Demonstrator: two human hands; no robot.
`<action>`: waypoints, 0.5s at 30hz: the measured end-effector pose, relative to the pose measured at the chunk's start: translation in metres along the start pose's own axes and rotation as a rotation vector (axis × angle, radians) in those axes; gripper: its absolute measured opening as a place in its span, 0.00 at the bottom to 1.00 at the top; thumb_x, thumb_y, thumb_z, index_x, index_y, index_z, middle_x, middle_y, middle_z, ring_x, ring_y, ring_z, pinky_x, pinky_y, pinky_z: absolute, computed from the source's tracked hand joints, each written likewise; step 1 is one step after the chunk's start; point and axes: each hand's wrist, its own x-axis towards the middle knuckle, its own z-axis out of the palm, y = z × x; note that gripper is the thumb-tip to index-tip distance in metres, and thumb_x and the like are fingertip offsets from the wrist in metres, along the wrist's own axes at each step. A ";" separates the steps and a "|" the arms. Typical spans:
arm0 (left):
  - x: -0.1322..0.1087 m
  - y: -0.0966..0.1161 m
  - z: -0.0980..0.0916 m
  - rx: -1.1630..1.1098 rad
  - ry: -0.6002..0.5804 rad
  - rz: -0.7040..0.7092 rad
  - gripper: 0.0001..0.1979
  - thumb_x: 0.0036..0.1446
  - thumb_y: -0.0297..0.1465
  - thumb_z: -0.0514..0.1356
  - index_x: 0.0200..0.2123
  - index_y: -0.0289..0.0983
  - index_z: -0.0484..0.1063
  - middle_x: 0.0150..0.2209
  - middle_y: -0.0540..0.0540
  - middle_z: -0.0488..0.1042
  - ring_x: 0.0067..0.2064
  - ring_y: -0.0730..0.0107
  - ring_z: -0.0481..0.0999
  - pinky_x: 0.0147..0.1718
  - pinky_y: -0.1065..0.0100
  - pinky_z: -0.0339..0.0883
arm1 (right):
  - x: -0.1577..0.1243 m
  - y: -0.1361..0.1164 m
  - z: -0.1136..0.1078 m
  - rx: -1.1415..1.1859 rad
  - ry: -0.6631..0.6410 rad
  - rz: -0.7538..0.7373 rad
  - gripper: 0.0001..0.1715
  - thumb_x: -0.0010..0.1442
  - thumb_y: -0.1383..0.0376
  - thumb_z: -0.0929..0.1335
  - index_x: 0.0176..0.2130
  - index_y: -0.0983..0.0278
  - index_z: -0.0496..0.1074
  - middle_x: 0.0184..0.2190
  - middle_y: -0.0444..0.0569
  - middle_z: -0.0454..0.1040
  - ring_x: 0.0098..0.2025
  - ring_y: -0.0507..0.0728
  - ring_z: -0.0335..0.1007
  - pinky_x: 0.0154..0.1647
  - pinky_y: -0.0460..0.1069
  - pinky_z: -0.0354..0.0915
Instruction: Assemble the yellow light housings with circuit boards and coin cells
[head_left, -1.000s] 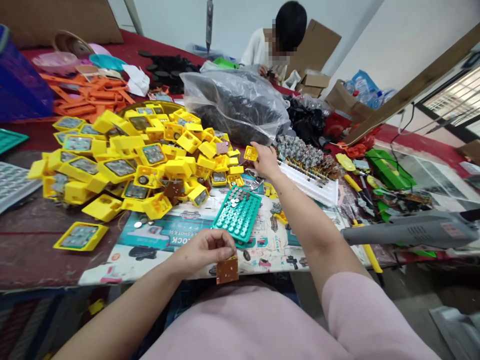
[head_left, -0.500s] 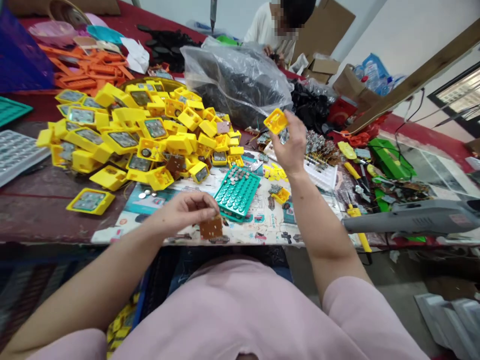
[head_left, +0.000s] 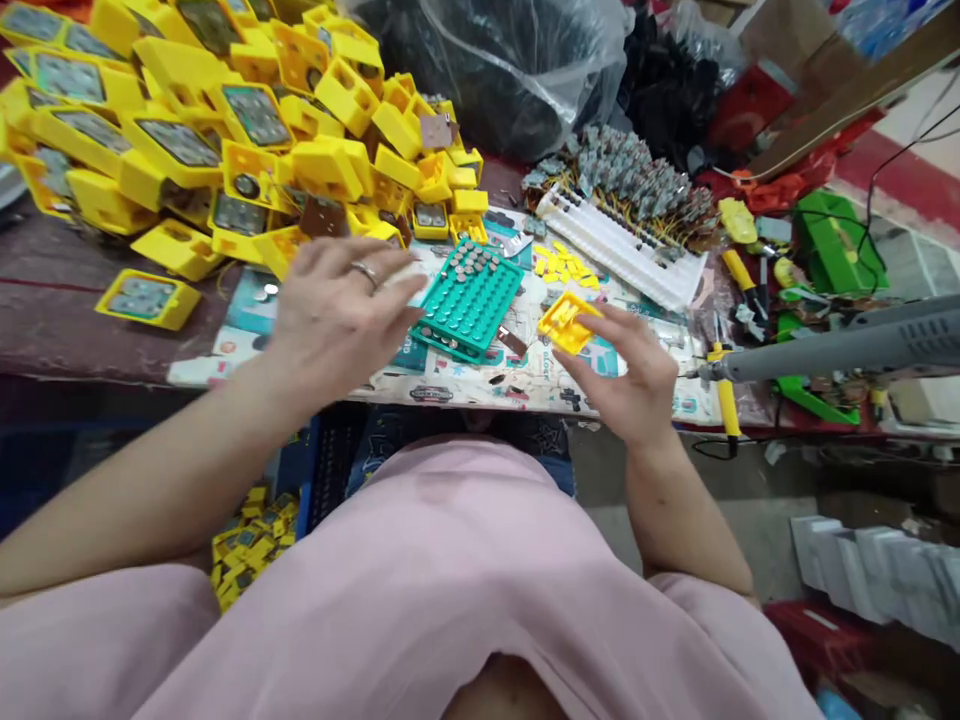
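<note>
A translucent plastic bag (head_left: 517, 75) with dark contents sits toward the back of the counter (head_left: 52, 335), beside a heap of black pieces (head_left: 670, 100) and a red box (head_left: 752, 103). Farther right, a green casing (head_left: 840, 235) lies behind a long grey device (head_left: 847, 345).

Left hand (head_left: 336, 318) palm-down, fingers spread; right hand (head_left: 639, 375) pinching.

L hand (head_left: 337, 320) no longer pinches brown square circuit board, fingers now apart by L edge of teal plastic tray (head_left: 469, 310); R hand (head_left: 634, 370) has lowered open yellow plastic housing (head_left: 566, 325) to R of tray; flat brown piece (head_left: 513, 341), poss. that board, now between
</note>
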 end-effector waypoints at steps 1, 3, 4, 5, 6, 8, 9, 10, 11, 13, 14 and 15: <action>-0.001 0.014 0.008 -0.125 0.014 0.055 0.19 0.67 0.37 0.53 0.52 0.33 0.75 0.55 0.39 0.77 0.55 0.54 0.74 0.56 0.51 0.67 | -0.012 0.000 0.003 -0.016 0.012 0.016 0.18 0.60 0.57 0.73 0.49 0.56 0.75 0.49 0.51 0.79 0.52 0.60 0.77 0.54 0.58 0.74; -0.001 0.044 0.026 -0.357 -0.045 0.116 0.23 0.67 0.39 0.52 0.56 0.30 0.72 0.54 0.38 0.78 0.56 0.57 0.74 0.56 0.55 0.68 | -0.032 0.001 0.008 -0.041 0.031 0.042 0.17 0.60 0.57 0.73 0.49 0.56 0.74 0.49 0.51 0.79 0.51 0.60 0.77 0.52 0.58 0.75; -0.001 0.058 0.035 -0.423 -0.087 0.118 0.25 0.67 0.40 0.52 0.58 0.29 0.69 0.55 0.36 0.76 0.58 0.56 0.73 0.57 0.55 0.66 | -0.041 0.001 0.009 -0.039 0.040 0.046 0.17 0.60 0.58 0.73 0.49 0.56 0.74 0.49 0.51 0.79 0.51 0.60 0.77 0.52 0.58 0.75; 0.000 0.071 0.043 -0.454 -0.127 0.110 0.27 0.66 0.41 0.53 0.60 0.29 0.67 0.58 0.34 0.75 0.60 0.54 0.71 0.57 0.53 0.65 | -0.048 0.002 0.010 -0.027 0.048 0.044 0.18 0.60 0.59 0.73 0.50 0.56 0.73 0.49 0.52 0.79 0.52 0.60 0.77 0.52 0.58 0.74; 0.001 0.082 0.050 -0.460 -0.160 0.099 0.28 0.64 0.41 0.54 0.61 0.28 0.66 0.59 0.33 0.73 0.62 0.52 0.70 0.57 0.51 0.64 | -0.054 0.002 0.009 -0.012 0.057 0.040 0.18 0.60 0.60 0.73 0.51 0.56 0.73 0.50 0.52 0.79 0.52 0.60 0.77 0.52 0.58 0.74; 0.005 0.098 0.061 -0.430 -0.199 0.081 0.29 0.63 0.39 0.56 0.62 0.29 0.65 0.59 0.31 0.73 0.62 0.48 0.69 0.56 0.49 0.62 | -0.062 0.002 0.007 0.002 0.066 0.050 0.18 0.61 0.61 0.72 0.51 0.55 0.72 0.50 0.52 0.78 0.53 0.59 0.76 0.53 0.58 0.74; 0.007 0.102 0.064 -0.411 -0.217 0.084 0.27 0.62 0.37 0.56 0.62 0.30 0.65 0.57 0.32 0.74 0.61 0.48 0.70 0.55 0.48 0.61 | -0.065 0.003 0.005 0.001 0.063 0.065 0.18 0.61 0.61 0.72 0.51 0.55 0.72 0.50 0.52 0.78 0.53 0.59 0.76 0.53 0.58 0.74; 0.010 0.104 0.066 -0.393 -0.233 0.093 0.26 0.61 0.36 0.56 0.60 0.32 0.67 0.54 0.33 0.77 0.59 0.48 0.72 0.56 0.47 0.60 | -0.067 0.005 0.004 -0.002 0.055 0.085 0.17 0.61 0.60 0.72 0.50 0.55 0.72 0.50 0.52 0.78 0.53 0.59 0.76 0.53 0.59 0.75; 0.013 0.104 0.066 -0.377 -0.248 0.102 0.24 0.61 0.34 0.56 0.58 0.33 0.69 0.50 0.35 0.79 0.56 0.49 0.74 0.57 0.46 0.58 | -0.069 0.007 0.003 -0.003 0.050 0.106 0.16 0.62 0.59 0.72 0.50 0.55 0.72 0.51 0.52 0.77 0.53 0.59 0.76 0.53 0.59 0.75; 0.018 0.100 0.064 -0.364 -0.267 0.105 0.21 0.60 0.32 0.56 0.55 0.35 0.71 0.41 0.40 0.82 0.51 0.52 0.77 0.59 0.44 0.56 | -0.072 0.011 0.002 0.005 0.061 0.146 0.15 0.62 0.58 0.71 0.48 0.55 0.73 0.51 0.52 0.76 0.54 0.60 0.75 0.55 0.60 0.74; 0.021 0.098 0.060 -0.379 -0.273 0.095 0.21 0.60 0.32 0.55 0.55 0.35 0.71 0.38 0.42 0.82 0.48 0.55 0.78 0.60 0.45 0.56 | -0.073 0.014 0.003 0.011 0.074 0.160 0.14 0.61 0.57 0.71 0.48 0.55 0.73 0.52 0.53 0.75 0.55 0.60 0.75 0.56 0.60 0.74; 0.023 0.095 0.056 -0.413 -0.284 0.075 0.21 0.60 0.31 0.55 0.56 0.34 0.71 0.37 0.43 0.82 0.46 0.57 0.79 0.59 0.47 0.57 | -0.074 0.016 0.004 0.015 0.087 0.171 0.14 0.61 0.57 0.72 0.47 0.56 0.73 0.52 0.53 0.75 0.55 0.60 0.74 0.56 0.60 0.73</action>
